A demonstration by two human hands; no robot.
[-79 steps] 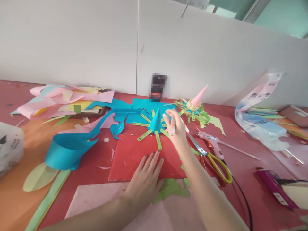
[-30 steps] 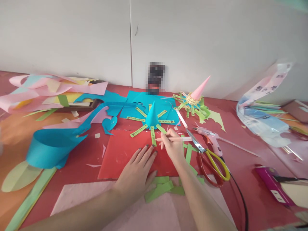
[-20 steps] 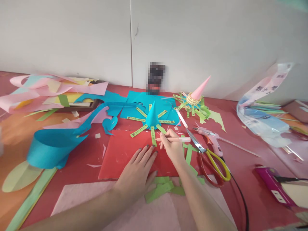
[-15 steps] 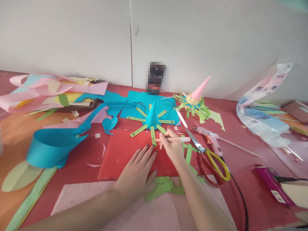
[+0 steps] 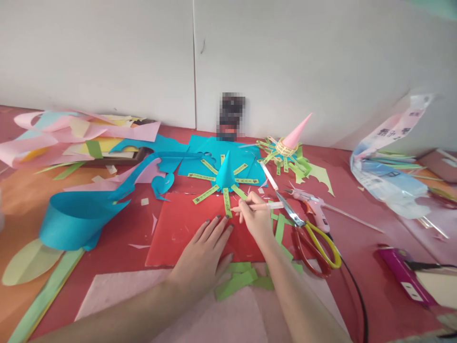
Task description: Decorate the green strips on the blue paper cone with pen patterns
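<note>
My right hand (image 5: 255,214) is closed round a pale pen (image 5: 266,206), its tip at the lower end of a green strip (image 5: 226,197). Several such strips, marked in dark ink, fan out from the base of a blue paper cone (image 5: 226,172). Flat on the red board (image 5: 171,228) lies my left hand (image 5: 207,247), its fingers spread and the fingertips just below the marked strip. Nothing is held in it. The cone stands upright at the back edge of the board, by blue paper sheets (image 5: 194,164).
Scissors (image 5: 300,221) and a pink glue gun (image 5: 316,209) lie at the right, beyond them a purple power strip (image 5: 405,276). A pink cone (image 5: 298,133) stands behind. At the left are a blue paper band (image 5: 67,226) and paper scraps (image 5: 135,131).
The pen in my right hand has shifted very slightly, its tip still by the same strip. My left hand has stayed in place.
</note>
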